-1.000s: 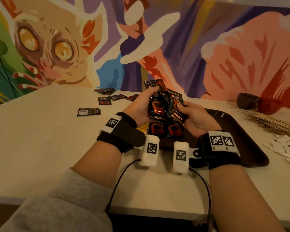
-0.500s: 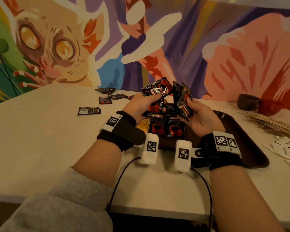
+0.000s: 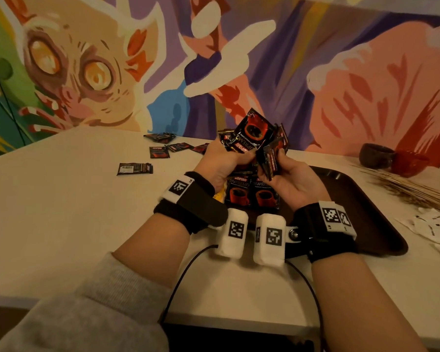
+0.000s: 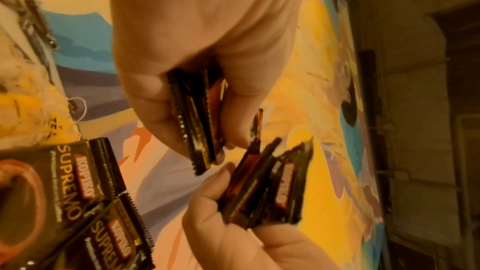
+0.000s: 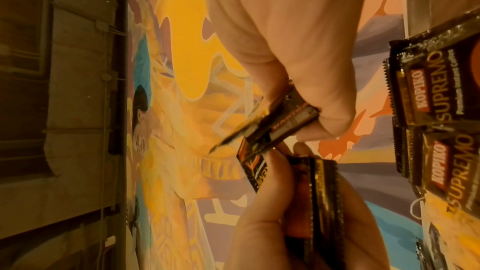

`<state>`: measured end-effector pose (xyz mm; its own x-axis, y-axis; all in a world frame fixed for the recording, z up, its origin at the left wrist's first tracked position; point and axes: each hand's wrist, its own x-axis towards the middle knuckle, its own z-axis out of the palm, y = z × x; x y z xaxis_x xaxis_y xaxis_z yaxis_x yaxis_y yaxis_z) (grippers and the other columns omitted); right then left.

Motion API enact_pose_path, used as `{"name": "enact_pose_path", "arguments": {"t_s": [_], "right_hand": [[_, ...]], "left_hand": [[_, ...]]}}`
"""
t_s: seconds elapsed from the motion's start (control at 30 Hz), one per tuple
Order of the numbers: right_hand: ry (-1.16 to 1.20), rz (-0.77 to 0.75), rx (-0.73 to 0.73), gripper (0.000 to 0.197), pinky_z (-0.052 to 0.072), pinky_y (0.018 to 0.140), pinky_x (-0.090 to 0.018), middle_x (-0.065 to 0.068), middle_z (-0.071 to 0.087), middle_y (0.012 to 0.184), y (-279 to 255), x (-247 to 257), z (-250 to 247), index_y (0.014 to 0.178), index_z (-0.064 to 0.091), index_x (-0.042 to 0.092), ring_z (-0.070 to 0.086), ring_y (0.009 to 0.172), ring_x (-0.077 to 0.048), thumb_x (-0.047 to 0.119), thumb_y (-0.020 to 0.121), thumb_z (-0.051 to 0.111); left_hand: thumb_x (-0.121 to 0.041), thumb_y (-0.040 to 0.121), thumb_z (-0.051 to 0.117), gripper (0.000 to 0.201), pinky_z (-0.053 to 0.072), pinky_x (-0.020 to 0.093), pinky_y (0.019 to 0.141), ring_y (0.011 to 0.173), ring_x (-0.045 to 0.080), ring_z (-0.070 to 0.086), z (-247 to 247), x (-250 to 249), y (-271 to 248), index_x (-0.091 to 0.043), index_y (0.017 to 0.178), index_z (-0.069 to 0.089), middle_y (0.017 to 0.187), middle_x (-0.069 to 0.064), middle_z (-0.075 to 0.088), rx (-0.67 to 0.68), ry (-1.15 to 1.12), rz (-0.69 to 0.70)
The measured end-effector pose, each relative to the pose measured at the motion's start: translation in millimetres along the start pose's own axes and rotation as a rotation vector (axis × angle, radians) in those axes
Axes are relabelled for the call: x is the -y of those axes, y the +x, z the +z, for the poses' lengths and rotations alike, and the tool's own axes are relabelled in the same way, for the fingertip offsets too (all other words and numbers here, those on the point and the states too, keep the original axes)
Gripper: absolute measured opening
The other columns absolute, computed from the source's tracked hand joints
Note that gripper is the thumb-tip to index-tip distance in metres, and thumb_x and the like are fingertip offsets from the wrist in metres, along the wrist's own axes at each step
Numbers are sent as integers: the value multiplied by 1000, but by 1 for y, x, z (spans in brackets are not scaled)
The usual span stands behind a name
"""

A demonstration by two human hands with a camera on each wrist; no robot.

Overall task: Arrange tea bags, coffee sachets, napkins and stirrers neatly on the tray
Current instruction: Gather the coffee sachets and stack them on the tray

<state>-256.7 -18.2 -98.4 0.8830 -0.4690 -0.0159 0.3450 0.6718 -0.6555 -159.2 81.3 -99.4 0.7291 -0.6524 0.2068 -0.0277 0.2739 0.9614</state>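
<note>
Above the near left part of the dark brown tray (image 3: 366, 214), both hands hold black and red coffee sachets. My left hand (image 3: 235, 156) grips a fanned bundle (image 3: 253, 133), seen edge-on in the left wrist view (image 4: 197, 118). My right hand (image 3: 282, 163) pinches a second bundle (image 3: 272, 158), also seen in the right wrist view (image 5: 283, 122). The two bundles are close together. Two sachets (image 3: 252, 195) lie side by side on the tray under the hands. Yellow tea bags (image 4: 26, 114) sit to their left.
Loose sachets (image 3: 135, 168) lie on the white table at the left and back (image 3: 159, 151). Wooden stirrers (image 3: 412, 189) lie right of the tray, white napkins (image 3: 437, 224) nearer me. A dark bowl (image 3: 376, 156) and a red bowl (image 3: 409, 162) stand by the mural wall.
Both hands have lifted the sachets up off the tray. The single pile has split into two bundles, and the left hand's bundle has tilted up and fanned out.
</note>
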Motion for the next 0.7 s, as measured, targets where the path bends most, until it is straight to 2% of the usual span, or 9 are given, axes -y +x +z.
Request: {"name": "enact_pose_path", "arguments": {"t_s": [0.07, 0.1, 0.17, 0.23, 0.33, 0.43, 0.5, 0.6, 0.7], "right_hand": [[-6, -18, 5, 33, 58, 55, -37, -19, 58, 116, 1, -1, 0, 131, 44, 3, 60, 95, -30, 8, 98, 39], [-15, -33, 13, 34, 59, 57, -38, -19, 57, 119, 1, -1, 0, 132, 44, 4, 60, 98, -30, 8, 98, 39], [-49, -68, 43, 33, 59, 69, -40, -17, 58, 121, 1, -1, 1, 131, 45, 4, 61, 101, -28, 8, 98, 39], [-95, -95, 77, 33, 58, 74, -39, -16, 59, 120, 1, -1, 1, 130, 45, 4, 61, 102, -27, 8, 98, 38], [-180, -106, 74, 34, 59, 68, -35, -14, 59, 122, 1, -1, 0, 131, 44, 4, 61, 102, -26, 6, 98, 38], [-220, -122, 29, 34, 59, 64, -34, -13, 60, 119, 3, 2, -4, 132, 45, 3, 62, 100, -24, 6, 98, 39], [-233, -146, 1, 34, 56, 68, -37, -13, 60, 122, 4, 5, -5, 131, 47, 5, 62, 101, -24, 7, 98, 40], [-246, -184, -61, 31, 52, 68, -37, -12, 60, 120, 5, 8, -7, 128, 49, 7, 61, 101, -24, 6, 98, 40], [-237, -224, -153, 30, 52, 65, -38, -13, 60, 118, 6, 11, -11, 126, 50, 6, 61, 99, -26, 5, 97, 43]], "left_hand": [[12, 78, 64, 27, 53, 46, 88, 94, 27, 66, 0, 1, -1, -11, 92, 64, 93, 11, 68, 8, 94, 5], [14, 77, 63, 29, 53, 46, 88, 93, 27, 65, 0, 2, -1, -12, 89, 64, 91, 11, 68, 11, 118, 2], [14, 76, 62, 30, 53, 48, 89, 94, 30, 65, -1, 3, 1, -13, 87, 63, 89, 11, 68, 16, 158, -19], [13, 79, 60, 27, 52, 48, 90, 95, 31, 65, 0, 3, 0, -13, 86, 63, 87, 11, 67, 38, 195, -30], [12, 79, 61, 27, 51, 44, 92, 99, 28, 64, -2, 1, 0, -11, 92, 64, 93, 10, 68, 118, 283, 1], [13, 75, 66, 38, 50, 39, 93, 104, 25, 63, -3, -1, -2, -4, 109, 62, 101, 9, 68, 227, 317, 17], [10, 80, 64, 37, 50, 38, 93, 104, 24, 63, -1, -2, -4, -7, 112, 60, 103, 9, 68, 253, 281, 2], [7, 88, 52, 25, 50, 41, 92, 97, 25, 64, 2, -3, -5, -12, 102, 59, 97, 9, 67, 275, 136, -82], [-5, 95, 41, 19, 51, 36, 82, 84, 21, 65, 2, -5, -5, -10, 101, 58, 89, 7, 68, 254, -121, -193]]}}
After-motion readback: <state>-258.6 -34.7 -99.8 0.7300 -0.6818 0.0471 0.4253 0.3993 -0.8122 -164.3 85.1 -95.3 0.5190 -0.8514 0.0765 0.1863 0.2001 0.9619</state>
